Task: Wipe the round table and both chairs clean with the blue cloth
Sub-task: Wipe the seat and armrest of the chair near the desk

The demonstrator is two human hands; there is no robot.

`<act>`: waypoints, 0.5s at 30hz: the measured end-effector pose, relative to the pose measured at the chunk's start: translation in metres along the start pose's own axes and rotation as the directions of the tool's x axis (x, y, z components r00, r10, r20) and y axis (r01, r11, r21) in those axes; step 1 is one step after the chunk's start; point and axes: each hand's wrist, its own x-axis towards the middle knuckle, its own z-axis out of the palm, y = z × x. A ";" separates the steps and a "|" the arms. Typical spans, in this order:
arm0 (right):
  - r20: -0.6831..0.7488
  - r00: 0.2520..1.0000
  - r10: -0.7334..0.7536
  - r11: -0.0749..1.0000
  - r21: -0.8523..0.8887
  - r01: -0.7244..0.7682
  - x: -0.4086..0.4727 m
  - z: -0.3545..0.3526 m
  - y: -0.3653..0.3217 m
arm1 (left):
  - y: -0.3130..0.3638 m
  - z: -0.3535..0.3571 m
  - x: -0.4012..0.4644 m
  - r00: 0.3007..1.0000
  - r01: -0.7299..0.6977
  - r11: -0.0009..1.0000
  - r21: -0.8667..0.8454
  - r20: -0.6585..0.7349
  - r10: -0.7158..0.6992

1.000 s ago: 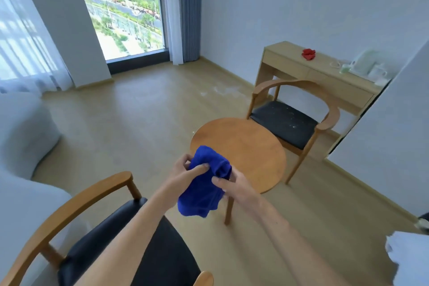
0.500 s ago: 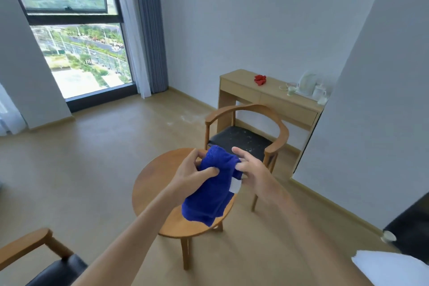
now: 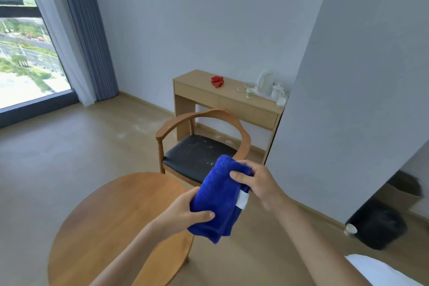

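Observation:
The blue cloth (image 3: 219,195) is folded and held in the air between both hands, above the right edge of the round wooden table (image 3: 109,223). My left hand (image 3: 183,213) grips its lower end, thumb across the front. My right hand (image 3: 257,183) grips its upper end. A white label shows at the cloth's right side. Beyond the table stands a wooden chair (image 3: 202,144) with a black seat that carries white specks. The second chair is out of view.
A wooden desk (image 3: 222,97) against the far wall carries a red object (image 3: 217,81), a white kettle (image 3: 264,82) and cups. A black bin (image 3: 378,223) stands by the right wall. A window and curtains are at left. Something white lies at bottom right.
The view has swung right and closer to the far chair; the near chair has left the frame. My hands have shifted along the cloth, the left now low and the right high.

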 end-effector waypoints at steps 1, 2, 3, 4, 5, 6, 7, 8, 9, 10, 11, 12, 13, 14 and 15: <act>-0.025 1.000 0.013 1.000 0.029 -0.012 0.015 -0.008 0.000 | 0.000 -0.004 0.019 1.000 0.003 1.000 -0.008 0.004 -0.003; -0.044 0.999 0.027 0.998 0.049 -0.025 0.029 -0.015 0.000 | 0.001 -0.008 0.037 1.000 0.006 1.000 -0.014 0.011 -0.006; -0.061 0.997 0.040 0.997 0.062 -0.036 0.042 -0.023 -0.001 | 0.003 -0.012 0.056 1.000 0.003 1.000 -0.019 0.024 -0.003; -0.081 0.995 0.050 0.996 0.075 -0.044 0.055 -0.031 -0.002 | 0.005 -0.016 0.075 0.999 -0.001 1.000 -0.025 0.039 0.002; -0.102 0.993 0.058 0.994 0.093 -0.048 0.065 -0.040 -0.003 | 0.009 -0.020 0.094 0.999 -0.005 1.000 -0.031 0.048 0.007; -0.122 0.990 0.071 0.992 0.117 -0.057 0.075 -0.050 -0.003 | 0.013 -0.024 0.112 0.999 -0.007 0.999 -0.035 0.048 0.009; -0.133 0.987 0.088 0.987 0.147 -0.069 0.083 -0.061 -0.003 | 0.017 -0.026 0.130 0.999 -0.008 0.999 -0.039 0.047 0.010; -0.126 0.987 0.101 0.981 0.177 -0.078 0.090 -0.073 -0.001 | 0.021 -0.026 0.147 0.999 -0.010 0.999 -0.046 0.052 0.012; -0.103 0.989 0.105 0.976 0.202 -0.083 0.097 -0.085 0.000 | 0.026 -0.025 0.164 0.998 -0.015 0.998 -0.057 0.066 0.019; -0.068 0.992 0.105 0.972 0.217 -0.088 0.103 -0.097 0.002 | 0.030 -0.023 0.180 0.996 -0.019 0.997 -0.073 0.083 0.025; -0.030 0.994 0.104 0.969 0.228 -0.095 0.110 -0.108 0.004 | 0.033 -0.020 0.196 0.995 -0.021 0.996 -0.085 0.098 0.030; 0.009 0.995 0.101 0.966 0.239 -0.100 0.117 -0.119 0.008 | 0.034 -0.017 0.212 0.994 -0.019 0.996 -0.091 0.106 0.029; 0.039 0.994 0.098 0.960 0.261 -0.104 0.125 -0.129 0.012 | 0.035 -0.014 0.228 0.994 -0.015 0.996 -0.092 0.111 0.025; 0.054 0.994 0.098 0.953 0.281 -0.109 0.134 -0.140 0.018 | 0.034 -0.011 0.244 0.993 -0.010 0.996 -0.090 0.114 0.021; 0.051 0.993 0.107 0.949 0.294 -0.117 0.145 -0.151 0.024 | 0.034 -0.009 0.260 0.993 -0.005 0.996 -0.088 0.115 0.015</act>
